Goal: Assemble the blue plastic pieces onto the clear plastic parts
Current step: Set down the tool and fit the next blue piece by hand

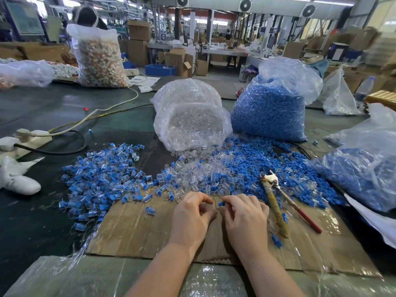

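Low in the middle of the frame, both hands met over a sheet of cardboard (137, 230) taped to the dark table (42, 221). The left hand (191, 217) had its fingers curled, thumb and forefinger pinching a clear plastic part (207, 205) that was hard to make out against the skin. The right hand (246, 219), just beside it, pinched a blue plastic piece (221, 203) at its fingertips, the piece pointing toward the left hand and close to the clear part; whether the two touched could not be told.

At centre left lay a heap of assembled pieces (102, 176), blue inside clear. Above the hands, loose clear parts (192, 170) spilled from an open bag (190, 116), and loose blue pieces (267, 159) spread to the right below a full bag of blue pieces (270, 110). To the right of the right hand lay a pair of pliers (285, 202) with one red handle and one wrapped handle. At far left a white power strip (32, 136) rested on the table.
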The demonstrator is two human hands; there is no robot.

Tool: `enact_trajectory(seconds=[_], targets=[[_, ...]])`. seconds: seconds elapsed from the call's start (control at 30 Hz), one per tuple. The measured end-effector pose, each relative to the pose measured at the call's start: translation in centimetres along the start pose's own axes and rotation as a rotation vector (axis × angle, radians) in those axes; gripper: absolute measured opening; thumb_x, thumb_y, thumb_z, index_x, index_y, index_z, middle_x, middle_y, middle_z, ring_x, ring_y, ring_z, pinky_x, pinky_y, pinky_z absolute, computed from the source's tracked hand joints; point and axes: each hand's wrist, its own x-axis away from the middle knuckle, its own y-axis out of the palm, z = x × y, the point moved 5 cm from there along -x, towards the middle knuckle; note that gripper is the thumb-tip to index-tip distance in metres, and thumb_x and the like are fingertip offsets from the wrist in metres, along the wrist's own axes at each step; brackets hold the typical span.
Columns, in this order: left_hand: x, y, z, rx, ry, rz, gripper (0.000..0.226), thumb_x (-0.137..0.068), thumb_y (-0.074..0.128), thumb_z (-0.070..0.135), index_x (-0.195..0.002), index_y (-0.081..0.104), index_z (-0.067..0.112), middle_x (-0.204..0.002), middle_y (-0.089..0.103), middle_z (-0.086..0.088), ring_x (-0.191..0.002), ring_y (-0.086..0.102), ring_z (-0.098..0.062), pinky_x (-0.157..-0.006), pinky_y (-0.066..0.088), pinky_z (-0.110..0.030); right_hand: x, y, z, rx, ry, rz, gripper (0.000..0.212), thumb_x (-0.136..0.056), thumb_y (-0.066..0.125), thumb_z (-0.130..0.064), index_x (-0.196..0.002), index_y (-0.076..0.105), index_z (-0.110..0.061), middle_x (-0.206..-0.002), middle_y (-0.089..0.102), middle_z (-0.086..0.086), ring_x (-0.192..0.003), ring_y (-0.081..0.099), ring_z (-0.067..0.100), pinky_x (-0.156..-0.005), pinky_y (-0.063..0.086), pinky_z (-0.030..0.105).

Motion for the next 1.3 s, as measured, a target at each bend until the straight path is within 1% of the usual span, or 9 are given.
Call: enact_trajectory(seconds=[0.2,0.43,0.57,0.7,0.8,0.93,1.0,1.13,1.3], targets=[[-0.1,0.0,-0.2,0.033,-0.010,0.012,0.009,-0.083,0.067,0.017,-0.083,0.065,0.026,-0.082,0.059,0.014,-0.075,0.054,0.004,-0.070,0.040,-0.001,0.1,0.0,0.1,-0.006,0.006,0.010,0.010,-0.075,0.072,-0.012,-0.083,0.071,-0.018,-0.078,0.066,-0.005,-0.076,0.060,0.024,-0.074,0.040,0.041],[-0.2,0.0,-0.3,0.072,-0.002,-0.014,0.031,-0.080,0.070,0.012,-0.110,0.066,0.020,-0.089,0.058,0.016,-0.082,0.058,0.002,-0.076,0.044,-0.004,0.2,0.2,0.3,-0.030,0.027,-0.035,0.015,-0.075,0.075,-0.013,-0.089,0.072,-0.017,-0.083,0.067,-0.003,-0.081,0.059,0.027,-0.076,0.037,0.040],[-0.2,-0.1,-0.1,0.068,-0.013,-0.046,0.016,-0.079,0.070,0.013,-0.091,0.069,0.023,-0.086,0.053,0.018,-0.080,0.054,0.005,-0.074,0.041,-0.001,0.2,0.0,0.2,-0.053,0.020,-0.021,0.014,-0.076,0.075,-0.012,-0.089,0.072,-0.016,-0.082,0.068,-0.003,-0.080,0.060,0.026,-0.074,0.038,0.039],[-0.1,-0.4,-0.3,0.089,-0.063,-0.016,0.028,-0.080,0.069,0.011,-0.069,0.056,0.034,-0.082,0.056,0.014,-0.079,0.055,0.001,-0.072,0.043,-0.006,0.1,-0.2,0.1,-0.076,0.013,0.002,0.010,-0.075,0.076,-0.012,-0.082,0.071,-0.016,-0.078,0.068,-0.005,-0.075,0.061,0.023,-0.072,0.038,0.038],[-0.1,-0.5,-0.6,0.155,-0.111,0.002,0.025,-0.083,0.066,0.012,-0.073,0.056,0.033,-0.081,0.060,0.011,-0.079,0.059,-0.005,-0.074,0.048,-0.017,0.1,-0.5,0.1,-0.094,0.020,0.023,0.010,-0.074,0.077,-0.012,-0.077,0.069,-0.017,-0.073,0.067,-0.006,-0.070,0.060,0.021,-0.069,0.036,0.035],[-0.2,-0.5,-0.8,0.183,-0.123,0.011,0.023,-0.085,0.064,0.013,-0.084,0.059,0.035,-0.086,0.061,0.014,-0.082,0.061,-0.005,-0.076,0.049,-0.017,0.1,-0.2,0.3,-0.117,0.047,-0.023,0.004,-0.080,0.071,-0.019,-0.079,0.068,-0.019,-0.077,0.066,-0.007,-0.077,0.057,0.020,-0.075,0.033,0.035],[-0.3,-0.4,-1.0,0.211,-0.139,-0.002,0.023,-0.085,0.064,0.012,-0.081,0.061,0.034,-0.085,0.064,0.011,-0.082,0.062,-0.006,-0.077,0.051,-0.019,0.1,-0.1,0.3,-0.120,0.047,-0.036,0.004,-0.081,0.070,-0.020,-0.079,0.067,-0.019,-0.077,0.066,-0.006,-0.078,0.057,0.020,-0.076,0.033,0.035],[-0.3,0.0,-1.5,0.300,-0.193,-0.015,0.027,-0.085,0.063,0.008,-0.075,0.061,0.032,-0.073,0.067,0.007,-0.071,0.065,-0.007,-0.069,0.054,-0.022,0.1,-0.1,0.2,-0.123,0.041,-0.043,0.006,-0.081,0.070,-0.019,-0.077,0.066,-0.018,-0.076,0.065,-0.006,-0.076,0.056,0.022,-0.076,0.034,0.036],[-0.4,0.2,-1.7,0.371,-0.226,0.001,0.026,-0.085,0.062,0.004,-0.075,0.062,0.027,-0.066,0.066,0.004,-0.061,0.063,-0.006,-0.060,0.052,-0.018,0.0,-0.4,0.0,-0.130,0.015,-0.019,0.010,-0.079,0.072,-0.017,-0.073,0.064,-0.017,-0.072,0.064,-0.006,-0.071,0.056,0.021,-0.073,0.036,0.037]])
